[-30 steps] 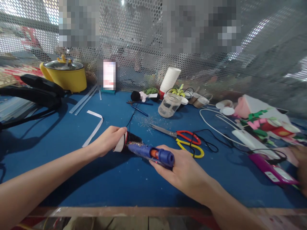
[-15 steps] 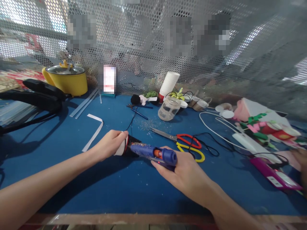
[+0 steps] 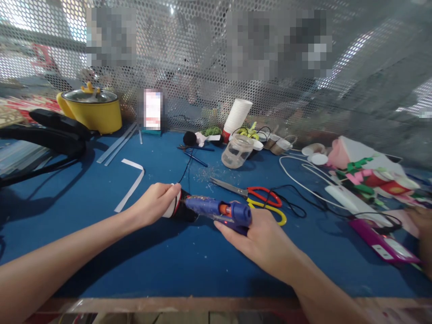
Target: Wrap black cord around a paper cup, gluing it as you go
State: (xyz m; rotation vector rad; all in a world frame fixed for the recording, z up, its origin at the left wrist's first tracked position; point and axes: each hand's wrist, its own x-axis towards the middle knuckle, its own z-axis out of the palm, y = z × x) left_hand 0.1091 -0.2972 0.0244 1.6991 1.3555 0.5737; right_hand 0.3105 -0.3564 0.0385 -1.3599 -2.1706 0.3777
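In my left hand (image 3: 158, 203) is a cup-like piece (image 3: 187, 213), white at one end with a red line and dark at the other, lying on its side just above the table. The fingers wrap round its white end; a thin dark strand rises beyond it. My right hand (image 3: 266, 236) grips a blue hot glue gun (image 3: 211, 210) with an orange part showing in its top. The gun points left, its nozzle at the dark part of the cup-like piece; whether the tip touches is hidden. Behind the gun lie scissors (image 3: 265, 196) with red and yellow handles.
On the blue table (image 3: 162, 265) a bent white strip (image 3: 135, 186) lies left. A clear plastic jar (image 3: 237, 152), pliers (image 3: 195, 155) and stacked paper cups (image 3: 238, 116) stand or lie behind. Right are cables, a purple power strip (image 3: 381, 243) and another person's hand (image 3: 420, 222). A yellow pot (image 3: 94, 112) stands back left.
The glue gun has shifted slightly right and its nozzle a little up along the cup-like piece, more of whose dark part now shows. My left hand keeps its hold. The whole view has moved slightly.
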